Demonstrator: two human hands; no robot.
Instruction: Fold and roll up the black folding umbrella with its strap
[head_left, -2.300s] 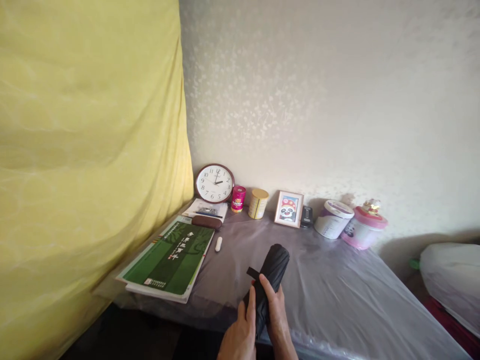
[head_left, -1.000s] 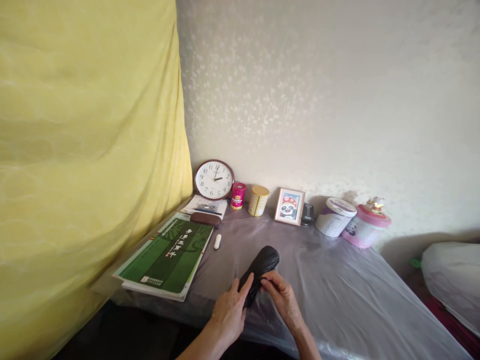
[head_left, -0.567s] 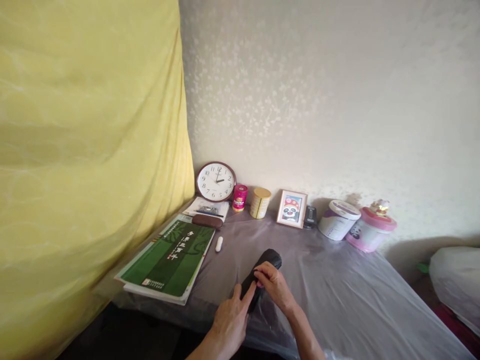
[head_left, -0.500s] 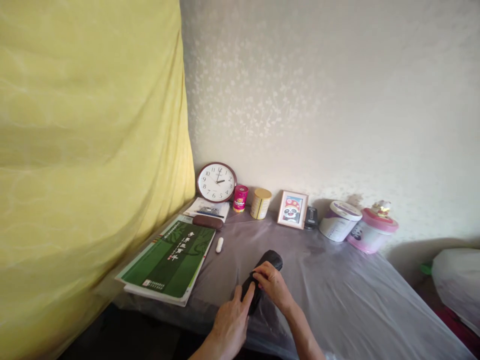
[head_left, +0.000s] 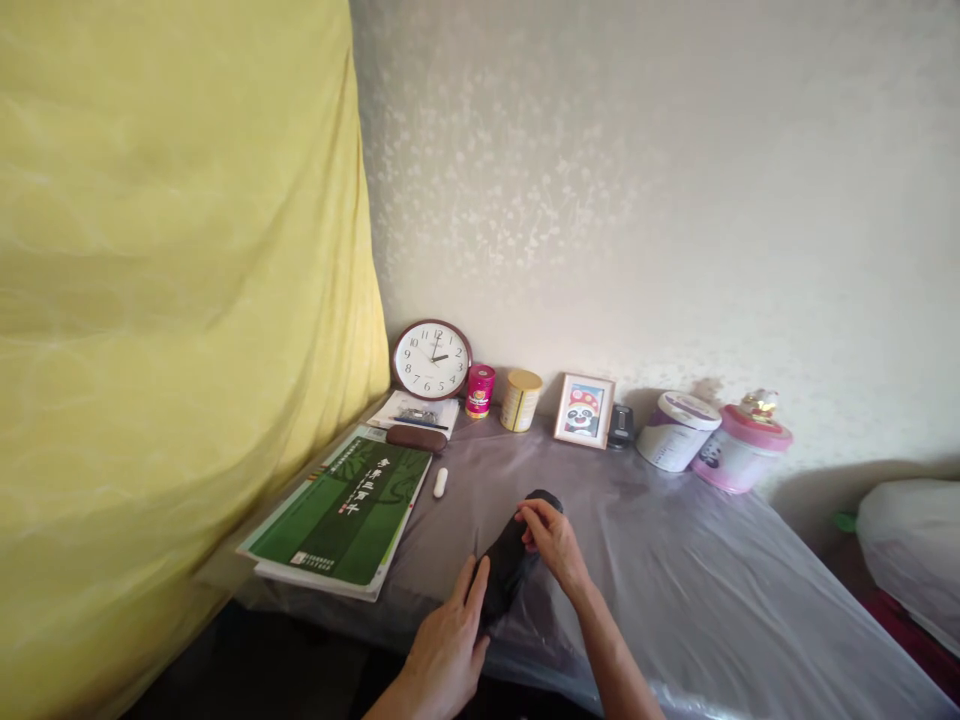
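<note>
The left grip [head_left: 448, 635] is clamped on the near end of a black umbrella [head_left: 505, 570] folded into a roll, its fingers along the left flank, probably to stop the roll from turning. The right grip [head_left: 556, 545] has thumb and fingertips pinched together on the far part of the umbrella; whether they nip strap or loose cloth is hidden. The umbrella slants between both grips, over the near part of the desk [head_left: 660, 570]; I cannot tell if it touches the surface. Holding both ends likely keeps the cloth snug.

Left of the left grip lies a green book [head_left: 345, 515]. Well beyond the right grip, a picture frame [head_left: 585, 411] and a yellow-lidded tin [head_left: 521, 400] stand by the wall, perhaps to be out of the way.
</note>
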